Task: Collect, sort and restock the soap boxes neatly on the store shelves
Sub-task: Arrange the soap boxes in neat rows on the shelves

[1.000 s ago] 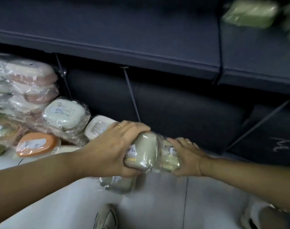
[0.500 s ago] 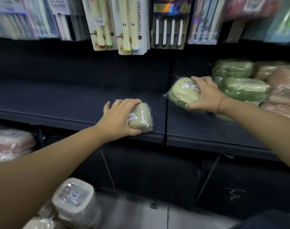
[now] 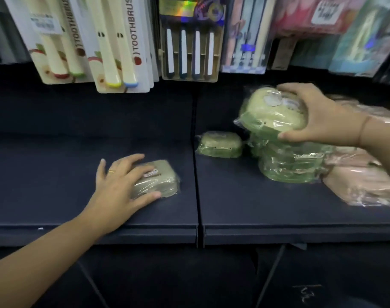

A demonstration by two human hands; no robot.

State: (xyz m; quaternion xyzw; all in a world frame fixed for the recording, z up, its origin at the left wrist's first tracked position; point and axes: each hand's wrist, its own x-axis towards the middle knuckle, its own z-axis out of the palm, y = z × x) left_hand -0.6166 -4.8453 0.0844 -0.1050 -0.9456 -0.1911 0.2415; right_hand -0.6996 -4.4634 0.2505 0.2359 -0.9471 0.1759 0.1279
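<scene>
Judged as the restocking step, on the dark shelf (image 3: pixel 78 207) under the hanging toothbrush packs (image 3: pixel 114 41). Held in the right hand (image 3: pixel 322 121) a pale green soap box (image 3: pixel 271 114), on or just above the green stack (image 3: pixel 294 165), fingers curled over the far edge, thumb under the near edge. Gripped with the left hand (image 3: pixel 120 185) a beige soap box (image 3: pixel 160 178), flat on the left shelf section near the seam, fingers spread and curved over the lid, thumb against the near side. Called next, probably, for setting the green box square on its stack and giving the beige one its own place. Counted: several toothbrush packs, not all in view; pink soap boxes (image 3: pixel 362 185) at the far right, at least two, unclear through the film; perhaps two or three in the green stack; one small green box (image 3: pixel 219 144) alone beside it; one beige.
</scene>
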